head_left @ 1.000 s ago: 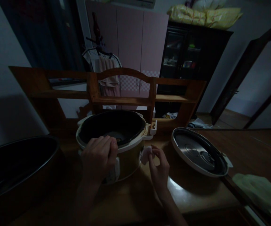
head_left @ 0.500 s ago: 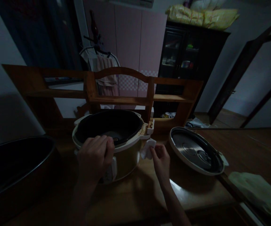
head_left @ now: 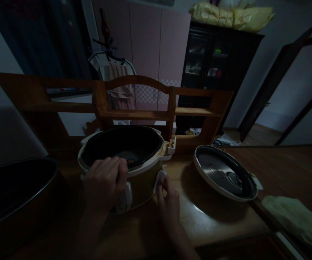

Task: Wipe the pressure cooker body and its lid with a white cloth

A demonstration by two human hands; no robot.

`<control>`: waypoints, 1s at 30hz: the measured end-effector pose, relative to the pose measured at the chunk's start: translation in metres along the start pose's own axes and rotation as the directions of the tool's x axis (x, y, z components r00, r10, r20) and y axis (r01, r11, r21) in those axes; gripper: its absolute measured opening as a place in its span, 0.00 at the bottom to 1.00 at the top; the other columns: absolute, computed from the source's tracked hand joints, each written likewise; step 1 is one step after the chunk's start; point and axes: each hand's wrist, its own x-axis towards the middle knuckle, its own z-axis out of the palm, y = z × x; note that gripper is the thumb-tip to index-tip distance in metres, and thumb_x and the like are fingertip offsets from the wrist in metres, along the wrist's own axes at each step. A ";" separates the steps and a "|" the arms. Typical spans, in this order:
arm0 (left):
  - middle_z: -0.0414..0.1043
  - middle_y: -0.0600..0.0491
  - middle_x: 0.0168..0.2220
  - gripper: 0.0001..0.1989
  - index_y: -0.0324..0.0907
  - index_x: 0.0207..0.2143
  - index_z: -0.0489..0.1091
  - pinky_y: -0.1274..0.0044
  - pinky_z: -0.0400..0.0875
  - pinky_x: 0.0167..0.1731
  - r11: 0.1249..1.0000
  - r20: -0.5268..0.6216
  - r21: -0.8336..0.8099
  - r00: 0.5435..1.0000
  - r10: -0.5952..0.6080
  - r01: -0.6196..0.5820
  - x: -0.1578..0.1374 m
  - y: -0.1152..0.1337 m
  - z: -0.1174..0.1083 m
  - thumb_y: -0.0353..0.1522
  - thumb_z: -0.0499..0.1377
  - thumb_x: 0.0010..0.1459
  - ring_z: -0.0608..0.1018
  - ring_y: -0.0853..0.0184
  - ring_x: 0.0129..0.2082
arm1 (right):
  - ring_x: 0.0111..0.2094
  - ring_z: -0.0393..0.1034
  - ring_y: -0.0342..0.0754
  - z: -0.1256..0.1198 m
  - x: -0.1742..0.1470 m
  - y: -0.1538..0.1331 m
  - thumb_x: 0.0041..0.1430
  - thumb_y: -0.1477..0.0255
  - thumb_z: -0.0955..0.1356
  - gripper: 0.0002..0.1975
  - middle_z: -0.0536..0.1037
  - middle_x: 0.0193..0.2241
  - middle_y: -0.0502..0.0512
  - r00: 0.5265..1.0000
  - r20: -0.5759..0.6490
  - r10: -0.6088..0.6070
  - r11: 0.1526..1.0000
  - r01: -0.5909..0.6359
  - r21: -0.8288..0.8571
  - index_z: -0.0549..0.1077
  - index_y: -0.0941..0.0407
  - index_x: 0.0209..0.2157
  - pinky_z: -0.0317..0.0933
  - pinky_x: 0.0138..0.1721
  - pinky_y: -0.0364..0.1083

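Left grip [head_left: 104,178] is at one cooker [head_left: 144,186]; right grip [head_left: 169,200] pinches one white wipe [head_left: 160,177].

I've got a bare left hand [head_left: 104,180] here, knuckles [head_left: 114,161] rounded, and a bare right hand [head_left: 169,200], slim-fingered! Forearms [head_left: 182,240] bare too, the left one dim and soft in shadow.

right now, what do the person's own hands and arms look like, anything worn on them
Both the left hand and the right hand are bare, with no gloves. The right forearm shows no sleeve, watch or bracelet; the left forearm fades into shadow, but no sleeve shows there either. It is too dark to rule out small rings.
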 end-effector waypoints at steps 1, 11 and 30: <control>0.67 0.53 0.26 0.09 0.42 0.29 0.65 0.69 0.60 0.33 1.000 -0.005 -0.002 1.000 0.001 -0.001 0.000 0.000 0.000 0.28 0.51 0.64 0.68 0.65 0.28 | 0.44 0.77 0.53 -0.002 0.004 -0.003 0.68 0.69 0.60 0.15 0.80 0.45 0.59 1.000 0.002 -0.014 1.000 0.014 -0.019 0.72 0.54 0.52 0.68 0.41 0.46; 0.66 0.53 0.25 0.10 0.42 0.28 0.64 0.68 0.60 0.33 1.000 0.016 -0.009 1.000 -0.024 0.024 0.000 0.000 0.000 0.29 0.51 0.64 0.68 0.65 0.28 | 0.55 0.71 0.54 0.009 0.017 -0.020 0.70 0.72 0.59 0.20 0.75 0.54 0.62 0.973 -0.062 -0.220 0.972 0.214 -0.097 0.66 0.54 0.61 0.66 0.53 0.51; 0.69 0.53 0.26 0.10 0.43 0.28 0.65 0.68 0.60 0.34 1.000 0.007 -0.003 1.000 -0.016 0.016 -0.001 -0.002 0.002 0.29 0.51 0.64 0.70 0.64 0.29 | 0.55 0.70 0.54 0.010 -0.027 -0.005 0.66 0.63 0.66 0.32 0.69 0.60 0.59 0.993 0.006 0.118 0.983 -0.118 0.142 0.54 0.49 0.68 0.67 0.54 0.54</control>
